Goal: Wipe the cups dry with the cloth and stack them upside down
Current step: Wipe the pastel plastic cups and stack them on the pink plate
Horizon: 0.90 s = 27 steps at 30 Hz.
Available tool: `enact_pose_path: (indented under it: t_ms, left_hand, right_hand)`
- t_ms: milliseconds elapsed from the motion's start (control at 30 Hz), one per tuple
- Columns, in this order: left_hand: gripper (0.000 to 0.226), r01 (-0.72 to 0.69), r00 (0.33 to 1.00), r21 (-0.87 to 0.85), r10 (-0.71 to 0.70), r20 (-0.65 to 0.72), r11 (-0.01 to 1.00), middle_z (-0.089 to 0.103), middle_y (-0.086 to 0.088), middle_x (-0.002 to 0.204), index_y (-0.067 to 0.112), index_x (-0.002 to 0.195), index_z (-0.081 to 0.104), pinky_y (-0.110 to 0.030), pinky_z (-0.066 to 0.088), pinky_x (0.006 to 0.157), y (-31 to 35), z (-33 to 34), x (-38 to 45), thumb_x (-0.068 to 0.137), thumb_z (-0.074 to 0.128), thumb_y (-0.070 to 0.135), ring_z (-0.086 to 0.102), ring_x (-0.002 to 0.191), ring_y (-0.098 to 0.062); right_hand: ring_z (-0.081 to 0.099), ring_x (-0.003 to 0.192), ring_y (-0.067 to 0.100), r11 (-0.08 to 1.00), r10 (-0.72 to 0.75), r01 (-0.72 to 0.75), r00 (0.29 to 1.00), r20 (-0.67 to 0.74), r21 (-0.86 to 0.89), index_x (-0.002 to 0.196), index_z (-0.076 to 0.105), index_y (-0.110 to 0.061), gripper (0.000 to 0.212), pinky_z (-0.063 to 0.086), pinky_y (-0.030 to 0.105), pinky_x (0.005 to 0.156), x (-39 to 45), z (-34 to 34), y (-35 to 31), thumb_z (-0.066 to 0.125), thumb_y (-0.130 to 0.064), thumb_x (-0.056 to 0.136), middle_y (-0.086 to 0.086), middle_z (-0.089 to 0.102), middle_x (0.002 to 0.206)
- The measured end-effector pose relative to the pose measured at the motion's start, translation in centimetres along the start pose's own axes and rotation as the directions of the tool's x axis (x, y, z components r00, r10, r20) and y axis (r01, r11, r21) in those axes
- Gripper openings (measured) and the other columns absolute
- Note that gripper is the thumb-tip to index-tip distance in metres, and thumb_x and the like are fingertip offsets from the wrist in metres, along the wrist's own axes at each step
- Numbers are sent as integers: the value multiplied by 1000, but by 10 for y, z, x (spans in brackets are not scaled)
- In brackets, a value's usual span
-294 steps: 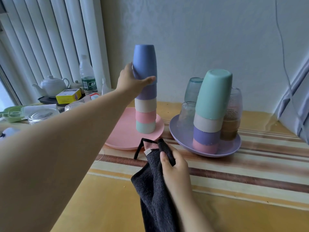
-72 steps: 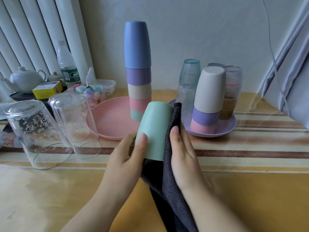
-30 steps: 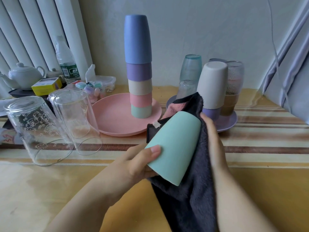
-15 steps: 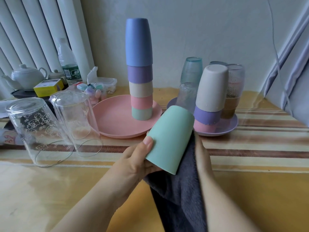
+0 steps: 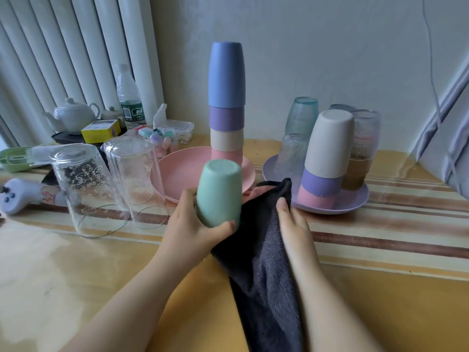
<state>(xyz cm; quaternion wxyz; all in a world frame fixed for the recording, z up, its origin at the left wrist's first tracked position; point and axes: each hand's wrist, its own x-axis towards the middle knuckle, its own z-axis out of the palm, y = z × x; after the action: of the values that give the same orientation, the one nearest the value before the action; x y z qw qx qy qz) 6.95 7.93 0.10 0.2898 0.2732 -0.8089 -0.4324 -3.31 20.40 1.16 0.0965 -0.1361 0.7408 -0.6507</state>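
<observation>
Since half a second ago the green cup [image 5: 218, 193] has swung from leaning right to nearly upright, base up, and the cloth [image 5: 264, 250] has slipped off its side. The left hand [image 5: 189, 228] grips the cup low, thumb across the near wall and fingers curled behind. The right hand [image 5: 291, 224] pinches the dark cloth just right of the cup, the rest hanging toward the table [image 5: 76, 262].

The cup's long axis runs almost vertical, mouth down. The stack [image 5: 226, 102] on the pink plate [image 5: 177, 174] rises directly behind it, blue cup topmost, so the left hand is the nearer and likely must lift well above that blue base. A second stack [image 5: 327, 153] stands on the purple plate [image 5: 355, 204] to the right.

On the left, the bottle [image 5: 129, 97] carries a green label with white characters, too small to read; one glass [image 5: 83, 189] bears Hello Kitty prints.
</observation>
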Motion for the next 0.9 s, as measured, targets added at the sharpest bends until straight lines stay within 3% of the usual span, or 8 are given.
enact_pose_path:
  t_ms: [100,200,333,467,600,733,900]
  left_hand:
    - [56,87,993,11,-85,-83,996,48,8,92,16,102,41,-20,37,59,6,-3,11,69,84,32,49,83,-11]
    - [60,134,985,84,-124,-116,987,52,-4,100,14,103,44,-30,43,64,14,-9,27,67,81,44,52,94,-23]
    - [78,134,972,152,-100,-214,979,57,-9,106,14,102,53,-43,49,86,34,-16,55,45,65,65,53,101,-29]
    - [84,225,944,73,-199,-265,972,62,-12,107,8,111,58,-42,53,84,36,-4,89,42,68,54,60,100,-31]
    - [77,345,898,117,-291,-330,931,45,-20,129,-1,128,43,-42,43,101,21,15,117,69,80,31,47,120,-36]
    - [76,431,848,154,-341,-405,889,42,-22,136,-3,133,38,-38,37,104,3,19,139,76,79,26,42,128,-35]
    - [76,357,896,173,-284,-342,918,46,-21,132,-2,130,37,-40,41,101,-8,23,155,73,81,22,49,123,-38]
  right_hand:
    - [49,102,17,1000,23,-23,1000,12,-15,123,57,-3,40,28,16,66,0,1,3,38,-29,99,15,58,124]
    - [50,115,25,999,45,-45,999,9,-20,125,55,-5,41,27,17,64,1,2,5,37,-32,99,14,56,127]
    - [49,118,26,997,69,-69,998,-2,-18,126,54,-6,42,26,18,64,1,0,3,36,-32,100,14,56,128]
    - [50,117,26,998,59,-59,998,-2,-7,126,54,-7,41,27,18,66,2,1,5,36,-33,100,13,56,128]
    - [50,109,23,998,49,-49,999,-5,29,125,55,-5,40,26,17,63,5,0,7,36,-31,100,14,58,124]
    - [50,107,20,998,42,-42,999,-6,56,123,56,-3,40,25,15,64,6,1,10,37,-30,99,3,52,100]
    - [42,90,12,997,54,-54,999,-1,55,121,57,-6,39,26,16,63,7,1,13,37,-31,99,0,49,93]
